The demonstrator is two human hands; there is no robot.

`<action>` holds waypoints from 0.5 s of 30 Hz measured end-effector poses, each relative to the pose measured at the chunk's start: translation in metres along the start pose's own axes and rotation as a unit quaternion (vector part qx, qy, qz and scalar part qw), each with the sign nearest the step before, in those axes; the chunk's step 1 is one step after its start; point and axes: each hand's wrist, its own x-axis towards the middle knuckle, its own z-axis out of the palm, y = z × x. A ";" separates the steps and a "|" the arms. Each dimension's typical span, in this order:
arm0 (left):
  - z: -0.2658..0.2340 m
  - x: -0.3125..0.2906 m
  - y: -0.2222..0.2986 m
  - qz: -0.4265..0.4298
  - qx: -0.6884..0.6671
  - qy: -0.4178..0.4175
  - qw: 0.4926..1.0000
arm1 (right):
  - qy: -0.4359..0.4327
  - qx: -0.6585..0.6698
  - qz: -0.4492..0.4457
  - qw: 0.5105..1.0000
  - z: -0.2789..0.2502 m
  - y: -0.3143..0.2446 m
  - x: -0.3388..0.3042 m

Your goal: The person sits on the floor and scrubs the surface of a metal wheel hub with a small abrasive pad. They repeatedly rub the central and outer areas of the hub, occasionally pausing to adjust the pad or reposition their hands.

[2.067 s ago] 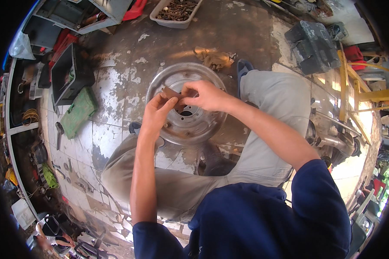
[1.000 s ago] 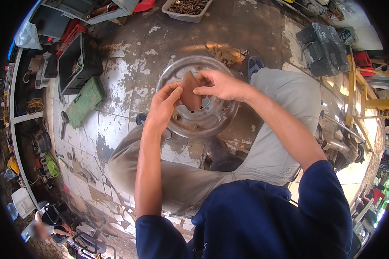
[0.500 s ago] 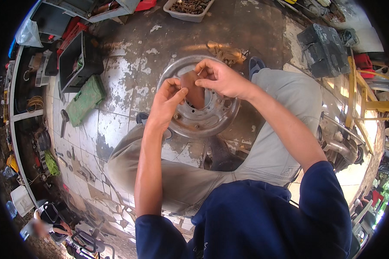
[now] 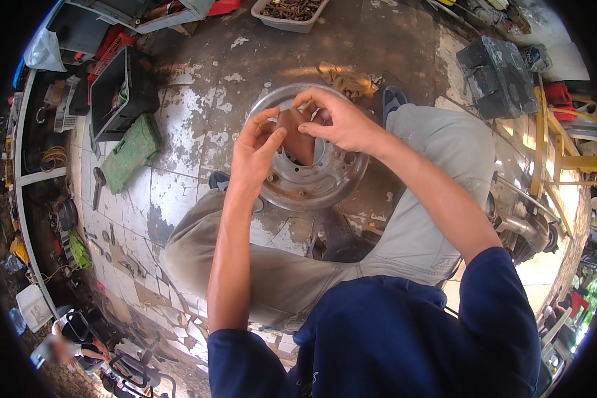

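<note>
Left of the left hand (image 4: 254, 149), a scuffed green case (image 4: 132, 154) lies on the floor (image 4: 172, 132) near a black crate (image 4: 143, 83). A hammer-like tool (image 4: 97, 189) lies farther left. Well beyond both hands stands a grey tub (image 4: 282, 24) of rusty metal pieces (image 4: 288, 8). Beyond the right hand (image 4: 338, 123) lies a crumpled brown cloth (image 4: 350, 81); farther right, a worn black box (image 4: 501, 76) and a yellow frame (image 4: 538, 146).
</note>
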 end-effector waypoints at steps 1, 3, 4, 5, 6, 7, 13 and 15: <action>0.001 0.000 0.001 0.005 0.008 0.001 1.000 | 0.002 -0.006 0.000 1.000 0.000 -0.001 0.000; 0.001 0.000 0.001 0.016 0.014 0.001 1.000 | 0.006 -0.019 -0.001 1.000 0.001 -0.003 -0.002; 0.000 0.001 0.000 0.022 0.013 -0.001 1.000 | 0.010 -0.024 0.002 1.000 0.002 -0.004 -0.002; 0.000 0.002 -0.002 0.028 0.012 -0.002 1.000 | 0.015 -0.028 0.005 0.999 0.002 -0.005 -0.002; -0.001 0.002 -0.003 0.031 0.016 -0.002 0.999 | 0.020 -0.033 0.008 0.999 0.003 -0.005 -0.002; -0.001 0.002 -0.004 0.033 0.020 -0.002 0.999 | 0.022 -0.041 0.000 0.999 0.003 -0.005 -0.002; -0.002 0.003 -0.004 0.037 0.027 0.002 0.999 | 0.038 -0.089 -0.016 0.995 0.004 -0.003 -0.002; -0.002 0.003 -0.005 0.041 0.025 0.003 0.999 | 0.044 -0.113 -0.021 0.992 0.004 -0.005 -0.003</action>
